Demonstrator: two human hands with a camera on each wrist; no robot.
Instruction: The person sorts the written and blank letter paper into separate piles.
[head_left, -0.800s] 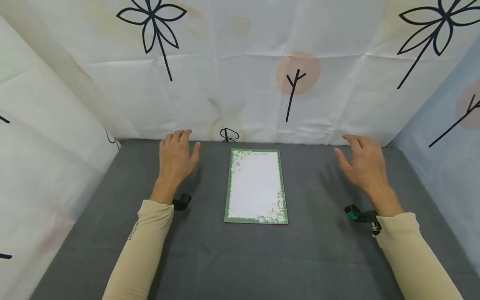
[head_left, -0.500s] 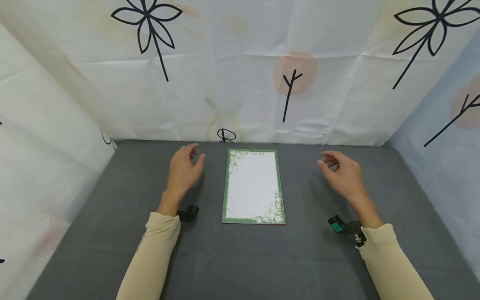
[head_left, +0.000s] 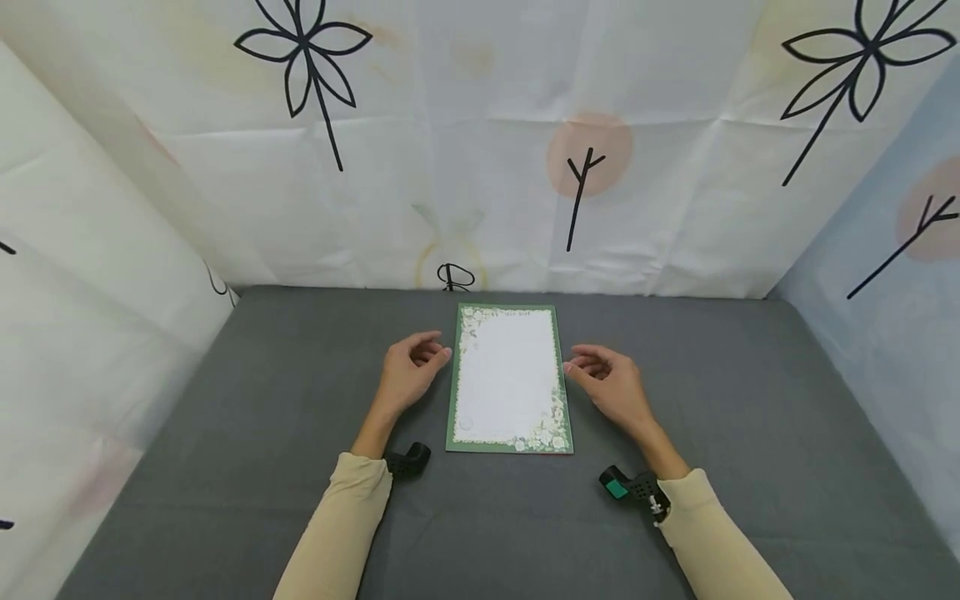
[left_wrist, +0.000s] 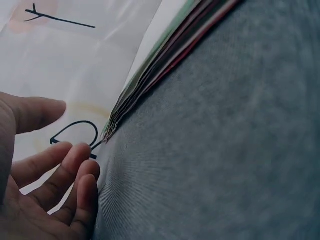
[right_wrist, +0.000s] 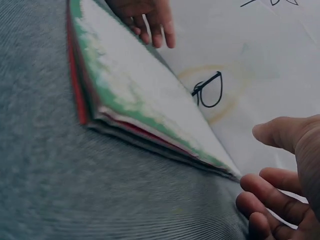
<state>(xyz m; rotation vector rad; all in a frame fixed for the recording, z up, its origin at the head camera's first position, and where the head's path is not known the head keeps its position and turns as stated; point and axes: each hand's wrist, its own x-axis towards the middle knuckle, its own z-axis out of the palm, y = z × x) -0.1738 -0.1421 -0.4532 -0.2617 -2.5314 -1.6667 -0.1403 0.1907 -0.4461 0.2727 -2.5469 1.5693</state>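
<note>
A stack of stationery paper (head_left: 510, 379) with a green, flowered border lies flat on the grey cloth. In both wrist views its side shows several thin layers, some of them red. My left hand (head_left: 407, 372) is just beside the stack's left edge, thumb and fingers apart and loosely bent. On the opposite side, my right hand (head_left: 613, 390) is at the right edge in a similar pose, nothing between thumb and fingers. Whether its fingertips touch the paper I cannot tell. The right wrist view also catches the left hand (right_wrist: 149, 17) beyond the stack.
Grey cloth (head_left: 480, 525) covers the table. A white curtain (head_left: 480, 167) printed with plants rises along the back edge, with more hanging at the left (head_left: 90, 333) and right (head_left: 892, 333). Each wrist carries a black camera mount (head_left: 408, 461).
Both hands have come inward and nearer to me, from wide apart to the two sides of the stack. Their fingers have gone from straight to loosely bent. The stack stays where it was.
</note>
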